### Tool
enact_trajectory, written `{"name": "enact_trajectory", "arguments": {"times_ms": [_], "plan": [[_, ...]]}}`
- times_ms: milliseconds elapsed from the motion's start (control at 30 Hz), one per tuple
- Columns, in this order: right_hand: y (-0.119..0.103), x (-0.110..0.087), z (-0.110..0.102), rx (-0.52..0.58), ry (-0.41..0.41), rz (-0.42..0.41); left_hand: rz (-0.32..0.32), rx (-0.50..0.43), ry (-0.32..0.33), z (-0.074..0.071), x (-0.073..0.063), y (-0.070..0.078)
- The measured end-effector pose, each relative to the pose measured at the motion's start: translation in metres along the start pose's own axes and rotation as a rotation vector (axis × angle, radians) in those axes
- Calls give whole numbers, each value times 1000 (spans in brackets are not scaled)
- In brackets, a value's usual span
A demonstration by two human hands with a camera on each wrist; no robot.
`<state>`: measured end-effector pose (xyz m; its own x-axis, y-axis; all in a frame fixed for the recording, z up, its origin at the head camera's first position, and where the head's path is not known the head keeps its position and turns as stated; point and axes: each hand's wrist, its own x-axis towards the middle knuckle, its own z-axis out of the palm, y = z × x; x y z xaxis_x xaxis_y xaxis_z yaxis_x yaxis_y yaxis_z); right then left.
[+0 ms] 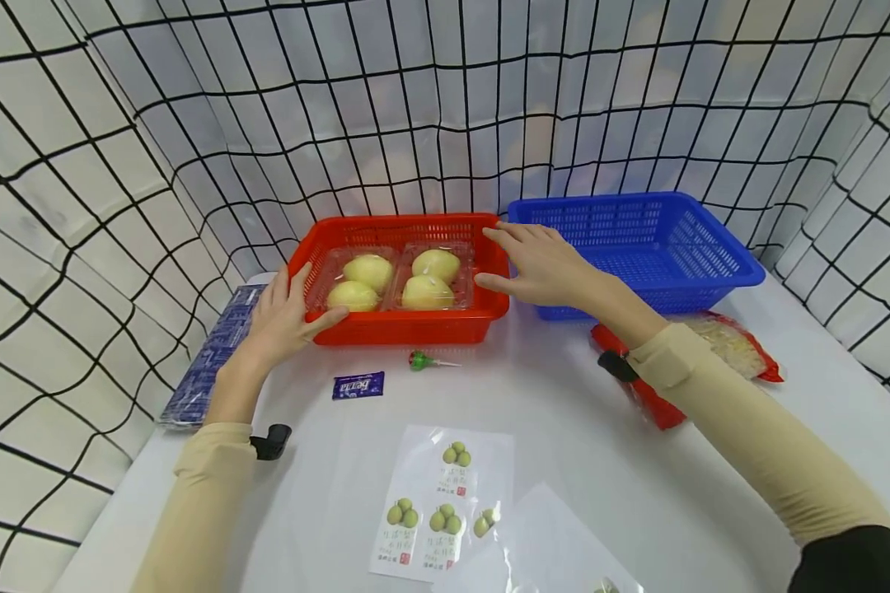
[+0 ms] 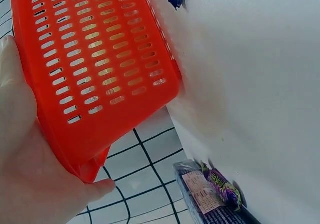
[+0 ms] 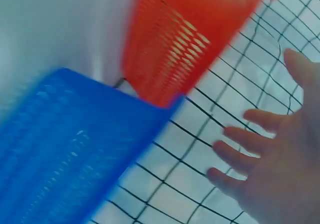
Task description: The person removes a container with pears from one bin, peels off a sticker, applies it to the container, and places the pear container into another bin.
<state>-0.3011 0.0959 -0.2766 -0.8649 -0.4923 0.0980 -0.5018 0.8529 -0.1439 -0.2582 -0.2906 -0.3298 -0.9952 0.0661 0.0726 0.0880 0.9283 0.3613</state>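
A red plastic basket (image 1: 400,331) stands at the back of the table. Inside are two clear plastic boxes (image 1: 395,303), each with two pale yellow-green fruits (image 1: 436,263). At the basket's left end my left hand (image 1: 278,323) touches the rim, its fingers extended and the thumb over the front corner. The left wrist view shows the palm against the red rim (image 2: 60,156). My right hand (image 1: 537,263) is spread over the basket's right end, beside the blue basket (image 1: 638,284). In the right wrist view its fingers (image 3: 240,156) are splayed and apart from both baskets.
A small purple wrapped bar (image 1: 358,386) and a green-and-red lollipop (image 1: 421,360) lie before the red basket. Sheets of fruit labels (image 1: 445,478) lie nearer. A dark blue patterned packet (image 1: 215,362) is left, a red-edged food packet (image 1: 734,346) right. Black netting (image 1: 445,123) surrounds the table.
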Motion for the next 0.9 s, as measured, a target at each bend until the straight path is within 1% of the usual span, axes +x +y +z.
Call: {"name": "enact_trajectory", "arguments": {"times_ms": [167,267,300,367,467,533,567,600,667,800,900], "plan": [[-14,37,-16,-30,-75,31,4,4,0,-1,6,1],[-26,55,-20,-53,-126,57,6,1,-4,-1,8,2],[-31,60,-21,-58,-160,72,4,1,-6,-1,8,2],[-42,70,-21,-53,-265,108,-4,0,-10,0,6,1],[-61,82,-22,-17,-446,201,-10,-6,-11,1,3,0],[-73,89,-22,4,-526,265,-12,-10,-10,1,1,0],[-78,92,-21,19,-541,299,-12,-11,-12,2,0,0],[-82,94,-20,36,-540,331,-13,-11,-13,3,0,0],[-89,99,-17,75,-520,393,-15,-12,-15,4,-1,0],[-98,103,-10,168,-481,494,-12,-20,-16,4,-2,2],[-102,105,-5,217,-463,545,-8,-20,-9,3,-1,4]]}}
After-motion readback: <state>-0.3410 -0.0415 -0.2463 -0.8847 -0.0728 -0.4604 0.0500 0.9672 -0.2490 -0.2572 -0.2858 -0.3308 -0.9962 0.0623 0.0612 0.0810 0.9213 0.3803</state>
